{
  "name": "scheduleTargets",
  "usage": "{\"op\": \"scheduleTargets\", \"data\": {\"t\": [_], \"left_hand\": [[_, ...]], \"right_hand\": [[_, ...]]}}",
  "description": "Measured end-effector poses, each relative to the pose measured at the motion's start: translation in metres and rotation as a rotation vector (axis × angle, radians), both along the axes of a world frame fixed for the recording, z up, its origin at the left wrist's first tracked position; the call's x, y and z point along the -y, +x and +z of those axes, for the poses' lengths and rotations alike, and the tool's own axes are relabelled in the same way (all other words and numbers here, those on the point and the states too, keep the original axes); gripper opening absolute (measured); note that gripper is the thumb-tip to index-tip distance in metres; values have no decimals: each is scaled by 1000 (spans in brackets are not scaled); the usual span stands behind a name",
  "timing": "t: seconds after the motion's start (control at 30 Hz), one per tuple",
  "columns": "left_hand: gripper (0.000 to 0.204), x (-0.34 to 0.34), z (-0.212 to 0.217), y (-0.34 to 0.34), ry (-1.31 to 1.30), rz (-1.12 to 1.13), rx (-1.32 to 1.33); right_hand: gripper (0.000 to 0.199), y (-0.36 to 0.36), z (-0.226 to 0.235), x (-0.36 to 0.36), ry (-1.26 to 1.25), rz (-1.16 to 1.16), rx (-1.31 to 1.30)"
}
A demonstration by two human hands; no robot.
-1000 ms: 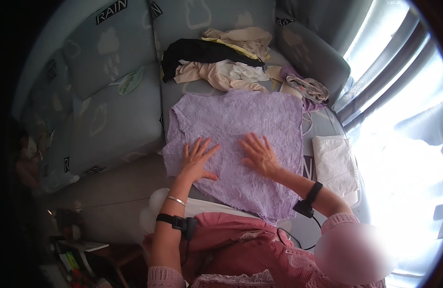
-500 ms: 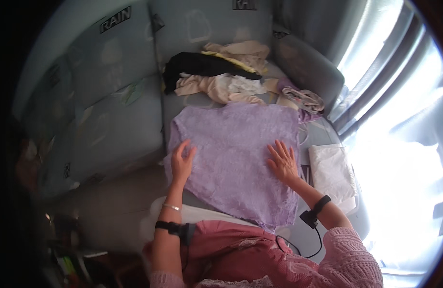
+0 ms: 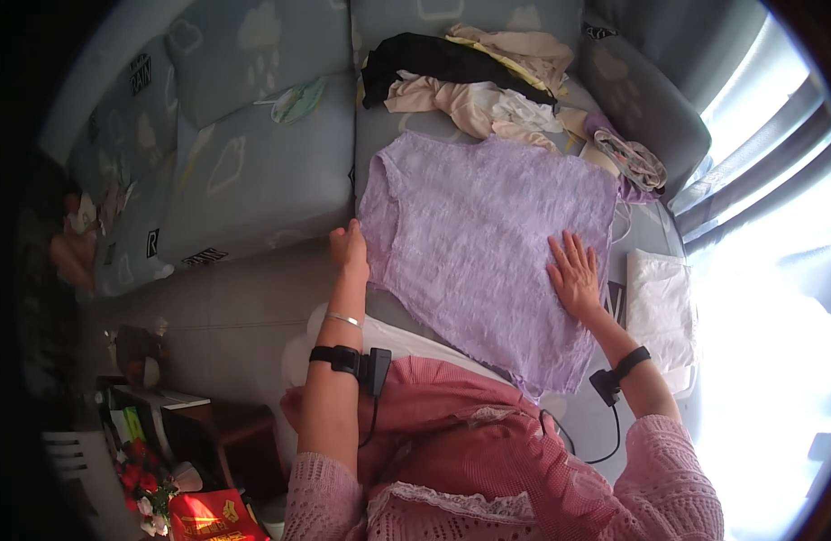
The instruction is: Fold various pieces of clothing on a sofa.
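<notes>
The fingers of the right hand (image 3: pixel 575 273) lie spread and flat, palm down, pressing on the right part of a lilac lace short-sleeved top (image 3: pixel 488 243). The fingers of the left hand (image 3: pixel 350 250) are held together, slightly curled, resting against the top's left edge just below the sleeve; they are not gripping anything. Both forearms reach up from the lower edge, each with a black wrist strap carrying a small black box (the left wrist also bears one thin silver bangle (image 3: pixel 342 318)).

The lilac top lies spread flat, front side down or up cannot be told, on the seat of a grey-blue fabric sofa (image 3: pixel 253 171) printed with pale cloud shapes. Behind it, against the backrest, sits one loose heap of clothes (image 3: pixel 474 77): a black piece, several beige and cream pieces. One folded white cloth (image 3: pixel 659 307) lies to the right of the top, just beside the right wrist. The person wears a pink knitted top.
</notes>
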State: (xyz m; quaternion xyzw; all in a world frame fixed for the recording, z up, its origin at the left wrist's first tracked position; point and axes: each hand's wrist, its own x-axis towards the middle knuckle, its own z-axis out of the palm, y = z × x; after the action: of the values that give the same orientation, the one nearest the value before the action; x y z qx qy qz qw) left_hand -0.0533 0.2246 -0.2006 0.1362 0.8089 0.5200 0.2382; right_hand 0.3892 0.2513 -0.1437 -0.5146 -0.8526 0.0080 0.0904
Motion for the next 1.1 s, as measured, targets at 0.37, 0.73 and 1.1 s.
{"op": "scheduleTargets", "data": {"t": [0.37,0.73,1.1], "left_hand": [[55,16,52,-43,-489,-414,520],[30,58,57,-61,-370,-611,766],[67,78,143,-36,47,-671,478]], "right_hand": [[47,86,36,151,-171,673,9],[35,59,16,178,-212,400,167],[9,63,159,108,-596,148,-300]]}}
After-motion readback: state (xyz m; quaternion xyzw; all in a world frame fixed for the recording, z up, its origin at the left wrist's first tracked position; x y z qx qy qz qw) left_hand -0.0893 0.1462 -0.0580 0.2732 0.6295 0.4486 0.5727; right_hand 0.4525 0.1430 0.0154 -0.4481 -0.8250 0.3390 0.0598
